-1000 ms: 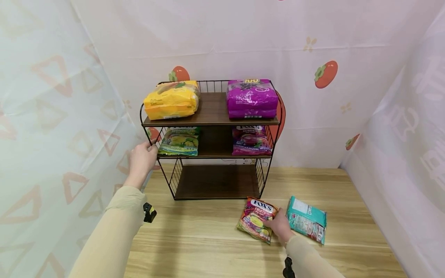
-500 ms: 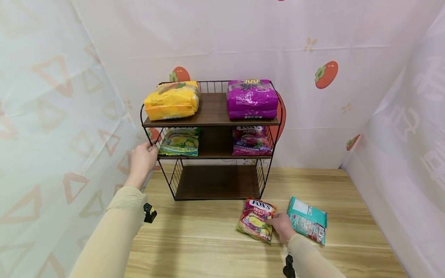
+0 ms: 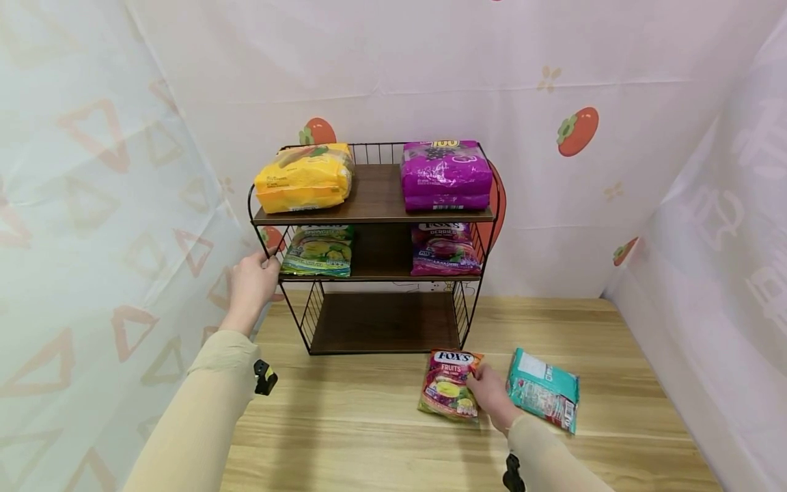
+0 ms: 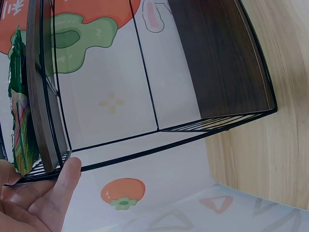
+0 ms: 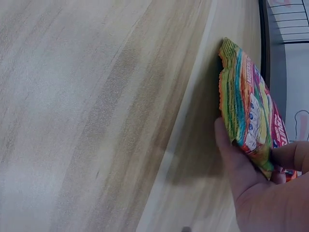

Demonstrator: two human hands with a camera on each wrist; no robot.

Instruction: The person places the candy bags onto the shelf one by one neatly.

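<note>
My right hand [image 3: 494, 398] pinches the right edge of a red Fox's Fruits candy bag [image 3: 447, 393], in front of the rack's lower right corner. In the right wrist view the candy bag [image 5: 248, 106] is tilted, its lower edge toward the camera, with the thumb on one face and fingers beneath. My left hand [image 3: 252, 283] holds the left side of a black wire shelf rack [image 3: 384, 220] at the middle tier. The left wrist view shows its thumb and fingers [image 4: 67, 179] around the wire frame, close to a green bag [image 4: 21, 121].
A yellow pack [image 3: 304, 179] and a purple pack [image 3: 445, 176] sit on the top tier. Green [image 3: 320, 251] and purple [image 3: 444, 249] candy bags lie on the middle tier. The bottom tier [image 3: 384, 321] is bare wood. A teal bag [image 3: 544, 389] lies on the table at right.
The right hand has taken hold of the Fox's Fruits bag higher on its right edge, and the bag has turned straighter toward the rack. The left hand has stayed in place.
</note>
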